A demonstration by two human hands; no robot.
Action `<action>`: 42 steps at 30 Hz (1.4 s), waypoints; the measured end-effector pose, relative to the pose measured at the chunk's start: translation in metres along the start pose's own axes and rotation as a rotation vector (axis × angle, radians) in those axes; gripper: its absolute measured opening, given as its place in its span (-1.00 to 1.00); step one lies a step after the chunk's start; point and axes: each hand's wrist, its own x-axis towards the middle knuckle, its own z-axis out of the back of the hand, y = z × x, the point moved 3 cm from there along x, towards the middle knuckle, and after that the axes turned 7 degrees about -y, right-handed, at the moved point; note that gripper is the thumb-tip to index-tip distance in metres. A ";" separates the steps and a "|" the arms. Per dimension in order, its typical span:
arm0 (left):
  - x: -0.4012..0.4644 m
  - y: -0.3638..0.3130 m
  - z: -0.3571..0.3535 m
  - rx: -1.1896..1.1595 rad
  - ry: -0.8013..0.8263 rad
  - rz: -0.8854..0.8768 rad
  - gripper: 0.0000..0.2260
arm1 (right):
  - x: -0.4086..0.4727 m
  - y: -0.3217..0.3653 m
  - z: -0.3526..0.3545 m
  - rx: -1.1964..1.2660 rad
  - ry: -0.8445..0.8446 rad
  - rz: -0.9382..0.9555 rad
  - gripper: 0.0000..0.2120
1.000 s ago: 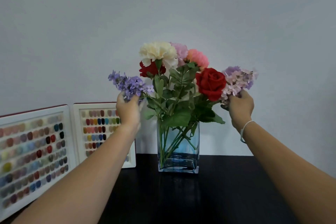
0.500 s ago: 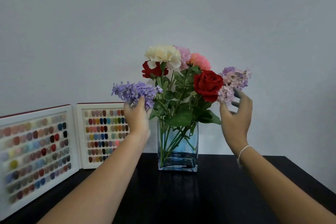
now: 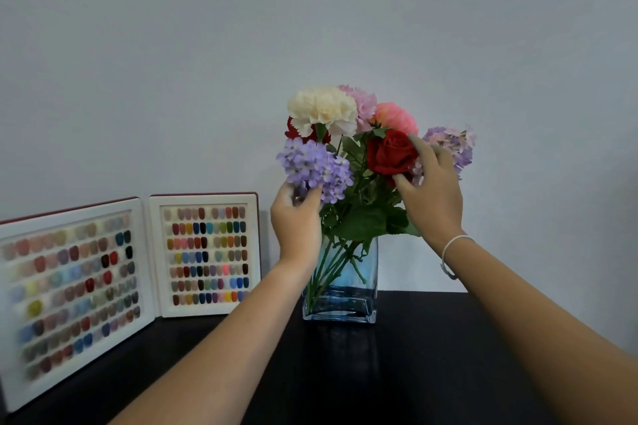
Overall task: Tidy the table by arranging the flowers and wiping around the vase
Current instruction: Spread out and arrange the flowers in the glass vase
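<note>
A square blue glass vase [image 3: 359,286] stands on the black table [image 3: 431,355] against the wall. It holds a cream carnation [image 3: 322,109], pink blooms [image 3: 397,117], a red rose [image 3: 390,152], a purple hydrangea [image 3: 312,166] on the left and a lilac one [image 3: 455,145] on the right. My left hand [image 3: 297,221] grips the purple hydrangea from below. My right hand [image 3: 431,190] cups the red rose, thumb under it and fingers over its right side. The stems cross inside the vase.
Two white-framed boards of coloured nail samples lean against the wall at the left, the larger [image 3: 69,293] near the table edge and the smaller [image 3: 207,255] beside the vase. A grey wall rises right behind everything.
My left hand has swung the purple hydrangea inward and upright toward the bunch. My right hand has left the lilac hydrangea and closed around the red rose.
</note>
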 end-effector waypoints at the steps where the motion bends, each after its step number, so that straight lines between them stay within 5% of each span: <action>1: -0.002 0.002 0.002 0.001 0.008 0.003 -0.80 | -0.001 -0.001 0.000 -0.010 0.007 -0.001 -0.56; 11: 0.022 0.010 0.036 -0.225 -0.178 0.203 -0.89 | -0.012 -0.018 0.014 -0.009 -0.043 -0.022 -0.79; 17: 0.017 0.017 0.044 -0.316 -0.159 0.299 -0.73 | -0.029 -0.028 0.020 0.099 -0.061 -0.032 -0.63; 21: -0.010 0.028 0.050 -0.162 -0.197 0.358 -0.69 | -0.048 -0.039 0.024 0.196 -0.104 -0.098 -0.57; 27: -0.048 0.053 0.025 -0.027 -0.017 0.671 -0.95 | -0.075 -0.061 0.011 0.139 0.060 -0.172 -0.68; 32: -0.051 0.062 0.000 -0.071 0.063 0.839 -0.89 | -0.072 -0.055 -0.001 0.138 0.109 -0.116 -0.70; 42: 0.002 0.055 0.016 0.030 -0.038 0.664 -0.93 | -0.051 -0.059 -0.008 0.023 0.089 -0.087 -0.86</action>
